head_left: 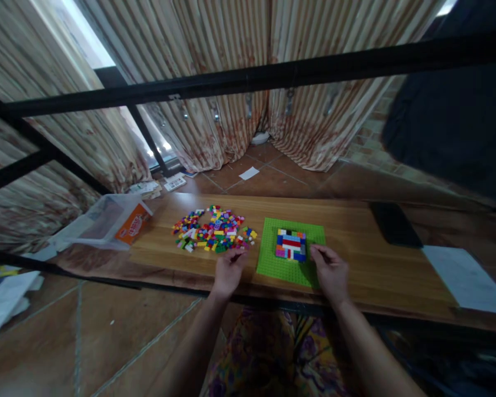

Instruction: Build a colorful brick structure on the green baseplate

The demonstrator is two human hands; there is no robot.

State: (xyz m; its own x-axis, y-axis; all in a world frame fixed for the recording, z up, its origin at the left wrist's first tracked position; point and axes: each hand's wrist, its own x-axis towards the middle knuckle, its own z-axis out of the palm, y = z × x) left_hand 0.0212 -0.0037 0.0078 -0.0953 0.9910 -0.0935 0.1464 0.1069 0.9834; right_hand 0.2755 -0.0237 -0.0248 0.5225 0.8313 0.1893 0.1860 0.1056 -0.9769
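A green studded baseplate (268,259) lies on the wooden bench. On it stands a square build of colored toy bricks (290,245), in red, white, blue, black, orange and pink rows. My right hand (330,273) is over the baseplate's right side, its fingertips pinched close to the build's right edge. Just left of the baseplate, my left hand (228,271) hovers at the near side of a pile of loose bricks (219,227), thumb and fingers together. Whatever either pinch may contain is too small to make out.
A clear plastic bin (103,220) with an orange label sits at the bench's left end. To the right lie a black phone-like slab (394,224) and a white paper sheet (469,278). A black metal bar (248,80) crosses beyond the bench, before striped curtains (231,44).
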